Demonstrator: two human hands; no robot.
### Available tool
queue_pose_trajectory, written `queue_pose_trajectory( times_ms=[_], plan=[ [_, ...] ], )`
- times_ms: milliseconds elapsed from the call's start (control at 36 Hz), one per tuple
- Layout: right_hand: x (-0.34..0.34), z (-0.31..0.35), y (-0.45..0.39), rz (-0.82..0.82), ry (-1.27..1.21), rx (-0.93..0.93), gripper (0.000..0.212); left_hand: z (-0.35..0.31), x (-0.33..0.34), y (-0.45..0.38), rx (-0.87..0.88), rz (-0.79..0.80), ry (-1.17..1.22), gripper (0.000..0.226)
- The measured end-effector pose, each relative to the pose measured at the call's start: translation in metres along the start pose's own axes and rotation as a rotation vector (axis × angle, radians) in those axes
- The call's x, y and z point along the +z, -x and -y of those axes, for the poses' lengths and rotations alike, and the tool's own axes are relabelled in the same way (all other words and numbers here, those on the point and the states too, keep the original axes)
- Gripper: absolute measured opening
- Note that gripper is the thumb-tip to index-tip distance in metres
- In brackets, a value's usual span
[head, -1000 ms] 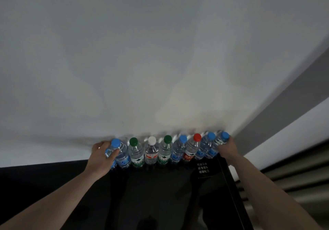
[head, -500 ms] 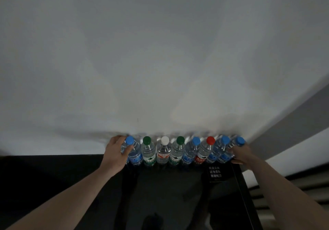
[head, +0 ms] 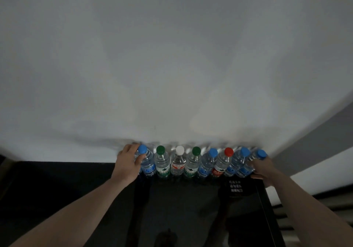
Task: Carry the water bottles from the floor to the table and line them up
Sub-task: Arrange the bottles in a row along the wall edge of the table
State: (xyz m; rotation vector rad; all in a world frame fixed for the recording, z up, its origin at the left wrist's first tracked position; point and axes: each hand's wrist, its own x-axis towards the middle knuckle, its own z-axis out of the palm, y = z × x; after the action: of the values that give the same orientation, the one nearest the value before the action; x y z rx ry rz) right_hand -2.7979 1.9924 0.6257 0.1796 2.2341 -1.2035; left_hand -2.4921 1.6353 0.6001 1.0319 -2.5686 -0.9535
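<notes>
Compared with the frame half a second earlier, both hands keep their places at the two ends of the row, and the row of bottles appears unmoved; only the camera's framing has drifted slightly.

Head view. Eight water bottles stand upright, side by side and touching, in a single line along the far edge of the black table, directly against the white wall. From left to right: blue-capped bottle with a blue label, green-capped bottle with a green label, white-capped bottle with a red-and-white label, second green-capped bottle, second blue-capped bottle, red-capped bottle with a red label, third blue-capped bottle, and the end bottle, also blue-capped. All are clear plastic.

The left hand wraps around the blue-capped bottle at the left end, fingers curled behind it. The right hand grasps the end bottle from the right, fingers on its body.

Edges and room: the wall closes off the space behind the row. To the left of the row the tabletop extends well away, dark and unoccupied. At the right, the end bottle stands near the table's right edge. A patch of white printed text lies on the tabletop just in front of the right-hand bottles.
</notes>
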Motion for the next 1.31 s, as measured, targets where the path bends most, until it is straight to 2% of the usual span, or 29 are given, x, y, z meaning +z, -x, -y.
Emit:
queue_pose_trajectory(
  times_ms=[250, 639, 778, 889, 944, 972, 1056, 1167, 1306],
  plan=[
    [0.005, 0.003, 0.007, 0.01, -0.004, -0.006, 0.038, 0.0, -0.011, 0.004, -0.019, 0.001, -0.028, 0.046],
    [0.016, 0.012, 0.023, 0.041, 0.024, -0.008, 0.039, 0.01, -0.015, 0.003, -0.01, -0.02, -0.027, 0.043],
    [0.019, 0.008, 0.024, -0.015, -0.016, -0.018, 0.035, 0.009, -0.017, 0.001, -0.026, -0.002, -0.032, 0.047],
    [0.024, 0.003, 0.029, -0.094, -0.066, -0.04, 0.041, 0.012, -0.02, 0.002, -0.021, 0.023, -0.043, 0.054],
    [0.027, 0.0, 0.034, -0.14, -0.06, -0.077, 0.03, 0.014, -0.022, 0.003, -0.026, 0.038, -0.035, 0.058],
    [0.029, -0.002, 0.037, -0.16, -0.057, -0.09, 0.032, 0.016, -0.024, 0.005, -0.022, 0.051, -0.036, 0.06],
    [0.034, -0.01, 0.048, -0.21, -0.008, -0.114, 0.07, 0.026, -0.028, 0.012, -0.022, 0.104, -0.075, 0.073],
    [0.043, -0.019, 0.063, -0.269, 0.08, -0.194, 0.074, 0.037, -0.033, 0.027, -0.065, 0.122, -0.113, 0.083],
    [0.048, -0.022, 0.08, -0.275, 0.18, -0.259, 0.091, 0.034, -0.036, 0.034, -0.056, 0.15, -0.176, 0.086]
  ],
)
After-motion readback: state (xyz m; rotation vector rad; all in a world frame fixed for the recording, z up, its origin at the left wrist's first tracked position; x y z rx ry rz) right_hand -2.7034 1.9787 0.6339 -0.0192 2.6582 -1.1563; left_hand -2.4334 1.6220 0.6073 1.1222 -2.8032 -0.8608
